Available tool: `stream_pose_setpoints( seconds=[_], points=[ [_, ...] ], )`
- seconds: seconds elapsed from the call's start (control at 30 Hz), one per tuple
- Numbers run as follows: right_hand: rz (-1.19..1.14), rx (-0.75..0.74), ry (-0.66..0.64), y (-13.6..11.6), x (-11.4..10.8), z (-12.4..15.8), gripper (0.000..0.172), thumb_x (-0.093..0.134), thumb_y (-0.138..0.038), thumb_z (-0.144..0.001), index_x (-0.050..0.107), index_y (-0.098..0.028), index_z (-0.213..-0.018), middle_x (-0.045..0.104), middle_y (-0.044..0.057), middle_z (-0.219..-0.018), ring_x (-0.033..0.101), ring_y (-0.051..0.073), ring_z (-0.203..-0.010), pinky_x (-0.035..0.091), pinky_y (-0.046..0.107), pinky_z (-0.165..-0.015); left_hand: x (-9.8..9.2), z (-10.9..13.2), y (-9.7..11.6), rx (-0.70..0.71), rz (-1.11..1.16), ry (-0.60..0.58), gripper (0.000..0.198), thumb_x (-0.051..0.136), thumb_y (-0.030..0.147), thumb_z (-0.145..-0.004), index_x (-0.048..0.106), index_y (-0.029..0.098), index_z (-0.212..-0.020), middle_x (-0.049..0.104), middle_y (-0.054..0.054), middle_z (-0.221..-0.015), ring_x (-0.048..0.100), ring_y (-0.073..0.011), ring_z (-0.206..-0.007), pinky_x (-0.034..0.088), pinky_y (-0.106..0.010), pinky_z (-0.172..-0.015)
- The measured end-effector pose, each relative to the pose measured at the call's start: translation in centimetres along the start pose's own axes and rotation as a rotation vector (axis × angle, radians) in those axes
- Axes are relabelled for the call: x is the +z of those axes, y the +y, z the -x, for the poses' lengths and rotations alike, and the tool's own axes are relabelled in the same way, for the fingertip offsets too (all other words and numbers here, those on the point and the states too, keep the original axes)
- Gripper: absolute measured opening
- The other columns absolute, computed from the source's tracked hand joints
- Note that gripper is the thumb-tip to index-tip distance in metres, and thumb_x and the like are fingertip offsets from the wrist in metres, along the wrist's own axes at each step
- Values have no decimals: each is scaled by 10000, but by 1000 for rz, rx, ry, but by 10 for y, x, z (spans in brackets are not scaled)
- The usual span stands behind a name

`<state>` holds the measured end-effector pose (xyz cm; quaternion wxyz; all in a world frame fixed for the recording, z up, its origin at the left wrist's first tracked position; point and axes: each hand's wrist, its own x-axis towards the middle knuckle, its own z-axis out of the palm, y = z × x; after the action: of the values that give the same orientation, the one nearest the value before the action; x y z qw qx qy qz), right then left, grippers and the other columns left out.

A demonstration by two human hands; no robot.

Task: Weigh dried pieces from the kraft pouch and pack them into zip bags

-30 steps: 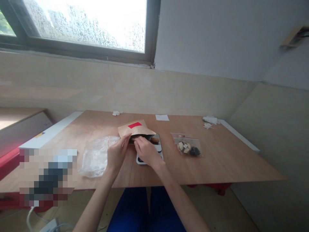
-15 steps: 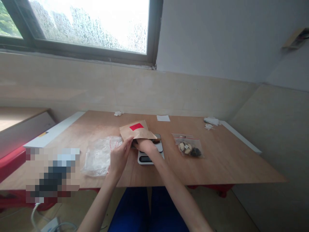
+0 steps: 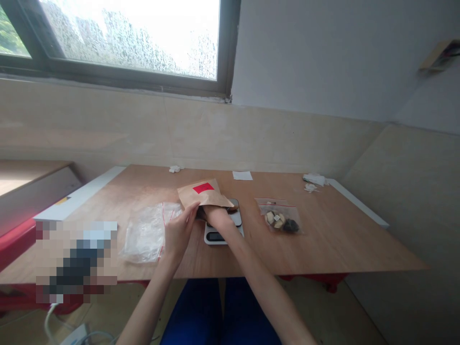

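Observation:
A brown paper bag point(image 3: 189, 194) with a red label is tilted above a white kitchen scale point(image 3: 215, 237), its mouth toward me. My left hand point(image 3: 178, 230) pinches the near edge of the bag at its left. My right hand point(image 3: 216, 215) reaches into the bag's mouth, so its fingers are hidden and I cannot see what they hold. Something brown shows on the scale's plate behind my right wrist. Left of the scale lies a clear zip bag point(image 3: 143, 235) with a red seal line, partly behind my left hand.
To the right is a zip bag point(image 3: 282, 221) holding pale and dark pieces. A white card point(image 3: 242, 176) and white scraps point(image 3: 311, 188) lie along the back of the wooden table point(image 3: 341, 239). A blurred-out object point(image 3: 77, 258) lies at the front left, with a cable below.
The hands and the paper bag keep nearly the same place. My right wrist has shifted very slightly left; the whole view has drifted a little.

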<state>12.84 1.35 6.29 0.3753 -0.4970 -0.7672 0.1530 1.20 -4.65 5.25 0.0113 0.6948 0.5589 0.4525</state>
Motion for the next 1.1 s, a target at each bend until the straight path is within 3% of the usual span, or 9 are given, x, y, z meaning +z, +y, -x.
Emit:
stream_pose_setpoints(
  seconds=[0.1, 0.2, 0.3, 0.43, 0.57, 0.7, 0.83, 0.97, 1.1],
  points=[
    [216, -3, -94, -6, -7, 5, 476, 496, 40, -759, 543, -169, -1184, 542, 139, -1270, 409, 291, -1251, 229, 447, -1075, -1, -2, 0, 5, -23, 25, 289, 437, 331, -881, 658, 227, -1036, 725, -12, -782, 647, -122, -604, 399, -182, -546],
    [454, 23, -225, -13, -14, 16, 447, 374, 37, -823, 504, -102, -1227, 540, 202, -1250, 532, 296, -1137, 401, 409, -957, -1, -4, 0, 2, -42, 39, 293, 435, 335, -883, 665, 220, -1022, 716, -6, -708, 617, -109, -535, 380, -179, -519],
    [491, 52, -282, -16, -20, 27, 400, 331, 25, -841, 555, -80, -1156, 650, 206, -1051, 653, 288, -909, 506, 361, -768, 0, -4, 0, 12, -48, 52, 287, 440, 334, -880, 670, 222, -1011, 722, -13, -743, 614, -106, -541, 375, -177, -515],
    [505, 41, -276, -18, -25, 35, 387, 354, -12, -863, 523, -116, -1195, 666, 168, -1023, 655, 258, -897, 508, 309, -727, 1, -5, 1, 6, -54, 53, 267, 457, 319, -874, 671, 235, -1011, 723, -7, -745, 622, -111, -559, 373, -178, -514],
    [427, -51, -230, -16, -27, 37, 395, 353, -37, -883, 504, -149, -1231, 622, 147, -1140, 629, 240, -967, 495, 288, -770, 1, -5, 1, 3, -45, 46, 258, 465, 319, -871, 670, 246, -1009, 721, 3, -735, 627, -113, -566, 378, -177, -516],
    [275, -148, -177, -9, -30, 43, 399, 385, -111, -908, 459, -162, -1296, 579, 118, -1226, 570, 220, -1089, 456, 295, -903, -1, -5, -1, 0, -32, 42, 254, 473, 316, -867, 666, 250, -1018, 724, 7, -753, 640, -115, -590, 391, -172, -526],
    [47, -223, -112, 0, -37, 58, 425, 433, -167, -903, 425, -180, -1328, 590, 85, -1214, 548, 194, -1122, 446, 320, -951, -3, -6, -3, -13, -24, 50, 250, 479, 316, -863, 666, 252, -1016, 725, 14, -755, 641, -115, -582, 408, -177, -537],
    [-176, -196, 52, 8, -51, 81, 370, 449, -215, -905, 496, -251, -1270, 608, 39, -1194, 565, 162, -1095, 451, 306, -946, -3, -8, -4, -19, -13, 62, 248, 480, 308, -859, 667, 245, -1009, 729, 5, -808, 662, -128, -649, 422, -178, -553],
    [-185, -87, 245, 26, -62, 99, 301, 444, -226, -905, 585, -239, -1171, 641, 49, -1129, 589, 165, -1043, 461, 296, -907, -4, -10, -7, -59, -23, 76, 233, 498, 307, -850, 674, 252, -992, 728, 10, -794, 665, -134, -677, 415, -178, -542]
  ],
)
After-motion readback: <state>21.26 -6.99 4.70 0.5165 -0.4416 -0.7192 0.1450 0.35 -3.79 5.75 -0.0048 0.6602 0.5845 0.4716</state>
